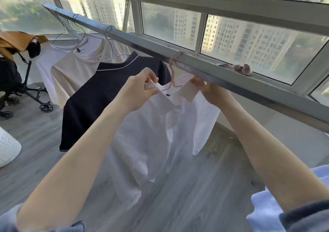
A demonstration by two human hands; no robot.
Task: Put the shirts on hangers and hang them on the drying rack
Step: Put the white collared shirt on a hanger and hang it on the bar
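As the left hand (138, 91) and right hand (212, 93) pinch the white shirt (160, 133) by its collar mid-frame, its pink hanger (173, 66) already hooks the drying rack (142, 45). Other shirts (99, 92) hang upper left; seemingly only tidying remains.

Home glazed balcony in a high-rise flat: windows (170, 25) facing tower blocks (249, 41), drying rail (142, 46) hung with shirts (106, 89), stroller (10, 78), laundry basket (7, 148), wood-look floor (35, 124).

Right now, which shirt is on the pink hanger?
The white collared shirt, collar pinched by left hand and right hand; the navy shirt and cream shirt hang farther left.
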